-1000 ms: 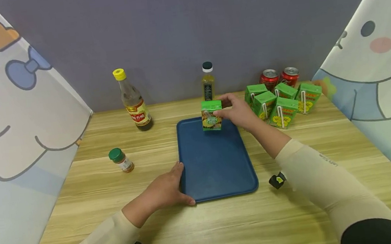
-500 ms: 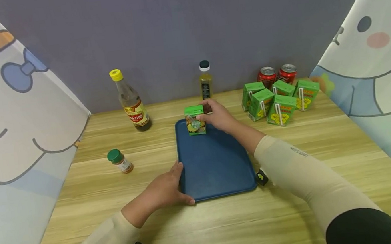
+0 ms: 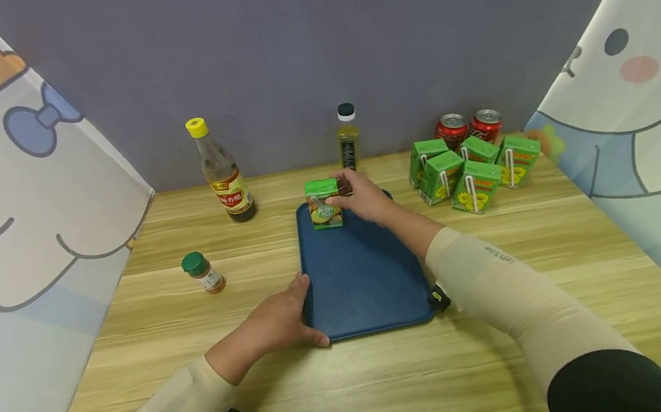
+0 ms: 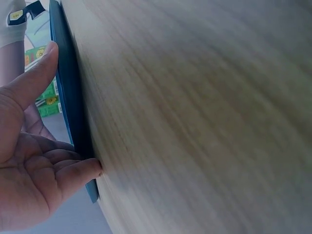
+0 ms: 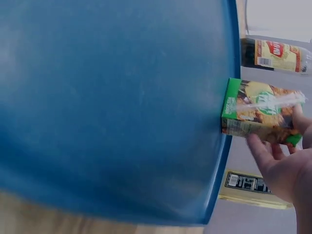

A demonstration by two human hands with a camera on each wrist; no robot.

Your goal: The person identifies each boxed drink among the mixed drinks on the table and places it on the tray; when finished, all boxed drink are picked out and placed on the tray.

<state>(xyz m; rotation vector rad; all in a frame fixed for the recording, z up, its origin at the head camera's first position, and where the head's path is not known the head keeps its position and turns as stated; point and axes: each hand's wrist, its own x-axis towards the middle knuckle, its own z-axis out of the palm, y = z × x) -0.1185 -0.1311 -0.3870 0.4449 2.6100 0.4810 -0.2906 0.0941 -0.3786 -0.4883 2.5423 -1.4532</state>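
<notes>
In the head view, a blue tray [image 3: 363, 277] lies on the wooden table. My right hand [image 3: 363, 197] grips a small green drink carton [image 3: 324, 208] from its right side, at the tray's far left corner. The carton is upright, and in the right wrist view its base is right at the tray's far rim, with thumb and fingers on opposite sides. My left hand [image 3: 282, 320] rests against the tray's near left corner, thumb at the near edge and fingers along the left edge. The left wrist view shows the thumb [image 4: 39, 73] straight and spread from the fingers.
Beyond the tray stands a bottle of yellow liquid [image 3: 349, 139]. To the left are a yellow-capped sauce bottle [image 3: 229, 183] and a green-lidded spice jar [image 3: 205, 272]. Several green drink cartons [image 3: 477, 187] and two red cans [image 3: 485, 124] stand at the back right.
My right hand has carried the drink carton leftward, from the middle of the tray's far edge to its far left corner. The left hand has stayed at the tray's near left corner.
</notes>
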